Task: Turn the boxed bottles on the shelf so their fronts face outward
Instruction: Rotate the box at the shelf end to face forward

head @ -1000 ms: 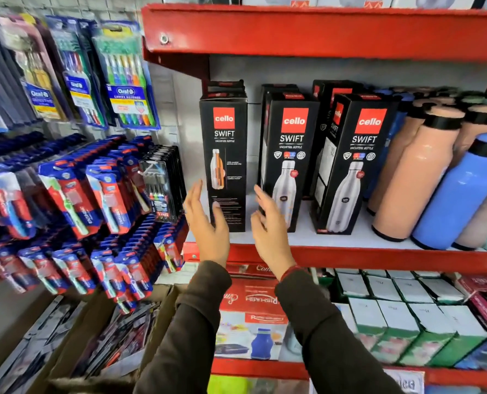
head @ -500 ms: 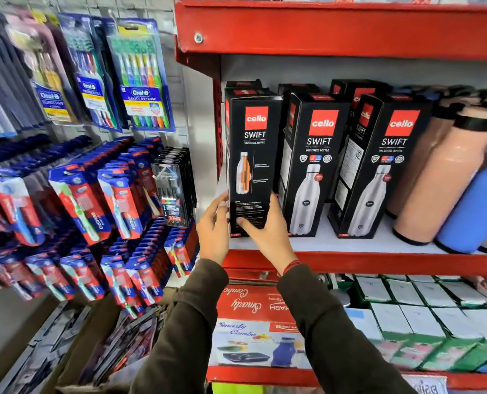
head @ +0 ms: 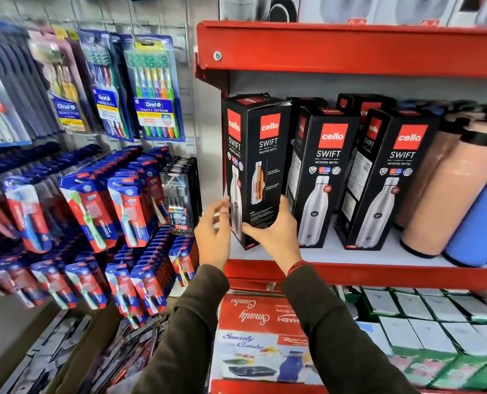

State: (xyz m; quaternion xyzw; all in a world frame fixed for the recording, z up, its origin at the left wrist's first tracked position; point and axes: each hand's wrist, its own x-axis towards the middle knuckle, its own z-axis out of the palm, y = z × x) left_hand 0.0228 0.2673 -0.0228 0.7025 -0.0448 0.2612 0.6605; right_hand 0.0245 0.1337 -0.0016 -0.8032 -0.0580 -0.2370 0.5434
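Both hands are working at the lower part of the leftmost boxed bottle (head: 255,169) on the red metal shelf (head: 378,273). The right hand (head: 275,236) is grasping the bottom of this box, with the thumb lying across the face that is showing the orange cut-away drawing and the other fingers going behind the right edge. The left hand (head: 214,237) is standing just beside the left edge of the box with its fingers half spread and a little blurred; I cannot tell if they are touching the cardboard.

This box is a tall, narrow carton of smooth black cardboard with red "cello" squares. Its long axis is standing nearly upright, leaning slightly. It is sitting turned on a corner, so two faces are showing: the silver-bottle front is pointing to the left, and the face with the orange drawing is pointing outward.

To its right, two more black boxes (head: 322,177) are standing upright with their silver-bottle fronts facing outward. Beyond them, round matte bottles in peach (head: 450,194) and blue (head: 481,223) are leaning.

Both forearms, in dark brown sleeves (head: 197,322), are reaching up and forward, and a red thread band (head: 296,265) is lying around the right wrist.
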